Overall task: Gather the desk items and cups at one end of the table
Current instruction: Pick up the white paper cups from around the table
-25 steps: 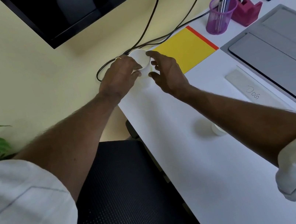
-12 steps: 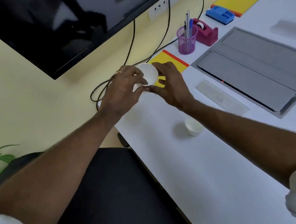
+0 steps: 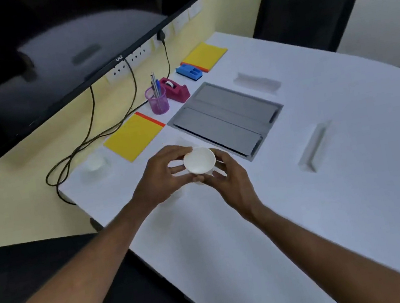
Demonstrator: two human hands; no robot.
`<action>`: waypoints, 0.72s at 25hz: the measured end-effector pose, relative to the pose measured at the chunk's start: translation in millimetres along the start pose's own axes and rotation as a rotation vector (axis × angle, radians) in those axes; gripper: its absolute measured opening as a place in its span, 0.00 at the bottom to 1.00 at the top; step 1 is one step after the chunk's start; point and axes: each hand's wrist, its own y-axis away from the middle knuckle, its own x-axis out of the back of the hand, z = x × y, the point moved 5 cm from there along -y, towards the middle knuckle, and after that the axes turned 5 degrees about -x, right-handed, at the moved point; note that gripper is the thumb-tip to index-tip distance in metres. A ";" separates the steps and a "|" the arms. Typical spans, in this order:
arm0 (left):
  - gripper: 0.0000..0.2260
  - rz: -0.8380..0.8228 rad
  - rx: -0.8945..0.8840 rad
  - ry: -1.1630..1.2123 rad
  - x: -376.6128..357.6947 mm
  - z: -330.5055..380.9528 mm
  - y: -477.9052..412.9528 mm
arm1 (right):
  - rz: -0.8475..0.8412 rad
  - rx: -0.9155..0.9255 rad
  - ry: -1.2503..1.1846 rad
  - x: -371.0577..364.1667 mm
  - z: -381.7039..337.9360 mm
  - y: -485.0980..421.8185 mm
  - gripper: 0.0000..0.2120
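White tabletop (image 3: 333, 208) runs along the wall under a black monitor (image 3: 47, 57). Grey inset panel (image 3: 225, 118) sits mid-tabletop. Yellow pad (image 3: 133, 135) lies at the wall edge. Left hand (image 3: 161, 181) and right hand (image 3: 226, 176) both curl their fingers round one white cup (image 3: 199, 160), held off the tabletop near the left end, mouth tilted toward the camera. Purple pen holder (image 3: 158, 103) and red tape dispenser (image 3: 175, 91) stand side by side at the wall edge. Second cup (image 3: 94, 162), blurred, stands at the left wall corner.
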 end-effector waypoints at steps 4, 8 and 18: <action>0.32 -0.195 0.026 0.127 -85.9 32.9 27.1 | 0.172 -0.052 0.005 73.3 11.8 89.1 0.31; 0.40 -0.356 0.060 0.151 -154.3 64.0 51.3 | 0.278 -0.094 0.063 132.4 10.5 158.4 0.32; 0.36 -0.421 -0.063 0.107 -319.7 140.1 42.7 | 0.445 -0.165 0.084 283.8 19.0 225.1 0.32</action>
